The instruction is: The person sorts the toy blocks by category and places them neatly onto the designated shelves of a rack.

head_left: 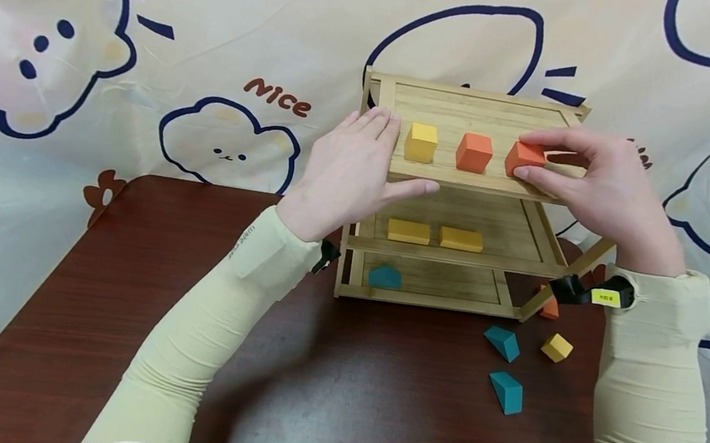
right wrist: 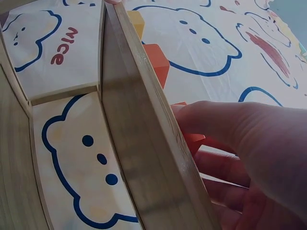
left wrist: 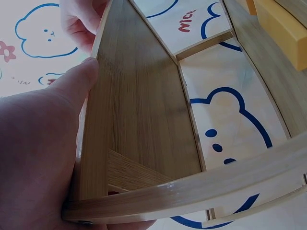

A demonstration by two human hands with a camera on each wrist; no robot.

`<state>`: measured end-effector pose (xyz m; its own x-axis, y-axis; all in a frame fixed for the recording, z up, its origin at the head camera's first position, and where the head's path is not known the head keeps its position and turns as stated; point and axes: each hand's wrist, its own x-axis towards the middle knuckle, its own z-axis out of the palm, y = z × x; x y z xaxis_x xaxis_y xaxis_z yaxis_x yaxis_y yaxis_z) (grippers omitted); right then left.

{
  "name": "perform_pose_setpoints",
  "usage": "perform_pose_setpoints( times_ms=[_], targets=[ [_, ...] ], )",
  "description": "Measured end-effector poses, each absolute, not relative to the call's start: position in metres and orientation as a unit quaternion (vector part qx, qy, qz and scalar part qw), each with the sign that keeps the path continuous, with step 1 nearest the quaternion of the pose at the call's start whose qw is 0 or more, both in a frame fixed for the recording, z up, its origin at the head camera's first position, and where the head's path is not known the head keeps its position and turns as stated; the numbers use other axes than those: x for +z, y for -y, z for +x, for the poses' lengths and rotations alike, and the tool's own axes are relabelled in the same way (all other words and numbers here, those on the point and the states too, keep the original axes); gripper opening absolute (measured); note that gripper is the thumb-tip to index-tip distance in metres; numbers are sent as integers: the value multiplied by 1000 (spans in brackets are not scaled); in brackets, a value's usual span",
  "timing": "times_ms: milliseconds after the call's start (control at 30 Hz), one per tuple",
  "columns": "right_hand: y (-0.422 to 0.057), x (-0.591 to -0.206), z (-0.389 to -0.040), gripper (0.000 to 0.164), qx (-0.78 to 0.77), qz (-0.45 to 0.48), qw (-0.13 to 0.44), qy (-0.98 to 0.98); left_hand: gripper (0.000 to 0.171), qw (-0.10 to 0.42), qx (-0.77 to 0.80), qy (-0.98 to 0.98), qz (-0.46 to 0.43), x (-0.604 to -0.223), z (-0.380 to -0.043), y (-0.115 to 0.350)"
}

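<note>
A wooden three-tier shelf (head_left: 458,259) stands at the back of the table. My right hand (head_left: 609,184) pinches an orange block (head_left: 523,158) between thumb and fingers at the right of the top tier; the right wrist view shows the thumb against this block (right wrist: 194,140). To its left on the same tier stand another orange block (head_left: 475,153) and a yellow block (head_left: 421,143). My left hand (head_left: 351,169) rests on the top tier's left end, fingers straight, with the thumb (left wrist: 79,79) along the front edge.
Two flat yellow blocks (head_left: 409,232) lie on the middle tier, a teal block (head_left: 385,277) on the bottom one. Right of the shelf's front, the table holds two teal wedges (head_left: 507,393), a small yellow block (head_left: 557,348) and a partly hidden orange piece (head_left: 549,308). A patterned curtain (head_left: 251,36) hangs behind.
</note>
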<state>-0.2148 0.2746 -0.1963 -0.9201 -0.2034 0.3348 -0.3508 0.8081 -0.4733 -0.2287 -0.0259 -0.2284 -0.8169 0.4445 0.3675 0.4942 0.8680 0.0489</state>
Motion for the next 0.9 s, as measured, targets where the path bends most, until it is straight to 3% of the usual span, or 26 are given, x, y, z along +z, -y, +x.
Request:
perform_pose_setpoints(
  times_ms=[233,900],
  targets=[
    [-276,-196,-215,49,283,135,129,941,104,176,-73,950,-249,-228,-229,26],
    [-284,-199,-187,44,309,170,243,904,106,169,-62,953,-243,-228,-228,26]
  ],
)
